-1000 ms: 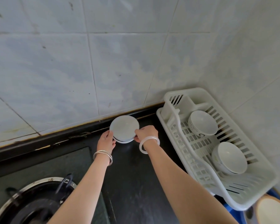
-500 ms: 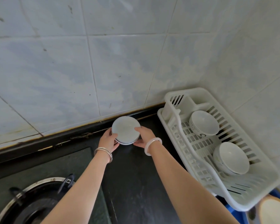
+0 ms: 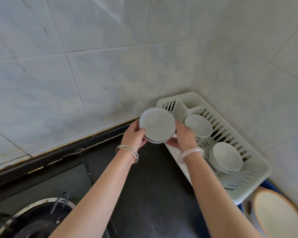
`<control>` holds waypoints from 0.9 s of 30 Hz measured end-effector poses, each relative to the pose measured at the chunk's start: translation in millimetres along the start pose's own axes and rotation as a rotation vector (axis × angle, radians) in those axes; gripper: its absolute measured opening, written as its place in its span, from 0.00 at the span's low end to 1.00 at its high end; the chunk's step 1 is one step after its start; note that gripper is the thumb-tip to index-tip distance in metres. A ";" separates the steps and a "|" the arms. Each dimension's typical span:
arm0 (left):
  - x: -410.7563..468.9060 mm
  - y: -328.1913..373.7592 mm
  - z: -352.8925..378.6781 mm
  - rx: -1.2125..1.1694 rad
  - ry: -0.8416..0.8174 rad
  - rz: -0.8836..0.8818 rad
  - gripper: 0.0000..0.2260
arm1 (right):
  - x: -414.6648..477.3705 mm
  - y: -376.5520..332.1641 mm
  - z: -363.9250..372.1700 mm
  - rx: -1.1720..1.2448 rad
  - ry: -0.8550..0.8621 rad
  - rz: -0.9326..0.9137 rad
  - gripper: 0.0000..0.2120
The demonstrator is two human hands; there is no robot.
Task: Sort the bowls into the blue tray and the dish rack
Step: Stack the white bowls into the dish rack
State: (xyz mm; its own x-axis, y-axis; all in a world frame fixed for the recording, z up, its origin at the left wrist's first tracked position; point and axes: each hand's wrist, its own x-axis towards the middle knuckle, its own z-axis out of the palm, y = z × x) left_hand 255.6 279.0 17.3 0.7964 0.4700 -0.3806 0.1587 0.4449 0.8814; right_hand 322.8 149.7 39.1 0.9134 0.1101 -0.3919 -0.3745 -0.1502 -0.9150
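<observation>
Head view: a person's left hand and right hand grasp a stack of white bowls between them at the centre of the frame. The left hand's fingers curl round the stack's left rim with the thumb over the near edge. The right hand cups the right side from below, its thumb against the rim. The stack shows at least two nested bowls with their open sides up, and it overlaps the upper left corner of the white dish rack in the picture. Whether it touches the rack cannot be told.

The rack runs from the centre toward the lower right, along the tiled wall. A single white bowl sits in its upper part, just right of the right hand. A second stack of white bowls sits lower down, beside the right wrist.

Silver bangles ring the left wrist and a pale translucent bangle rings the right. A sliver of the blue tray shows at the rack's lower right end, with a brown-rimmed dish in the lower right corner. A dark countertop lies beneath the forearms, and a gas burner fills the lower left
</observation>
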 end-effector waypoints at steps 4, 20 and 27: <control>-1.9 5.9 47.7 0.038 -0.144 -0.083 0.19 | -4.1 -19.0 -53.3 -0.026 0.079 -0.045 0.10; 50.7 -36.0 144.7 0.812 -0.420 -0.216 0.17 | 40.7 46.8 -134.3 0.250 0.238 0.292 0.11; 74.1 -40.7 157.2 1.265 -0.524 -0.145 0.16 | 52.3 69.9 -140.1 0.272 0.248 0.371 0.16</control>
State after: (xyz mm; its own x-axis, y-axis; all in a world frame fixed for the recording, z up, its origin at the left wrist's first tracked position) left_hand 399.9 175.9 -2.8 0.8072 0.0137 -0.5901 0.4515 -0.6583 0.6023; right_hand 366.7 7.3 -31.9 0.7096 -0.1432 -0.6899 -0.6777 0.1291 -0.7239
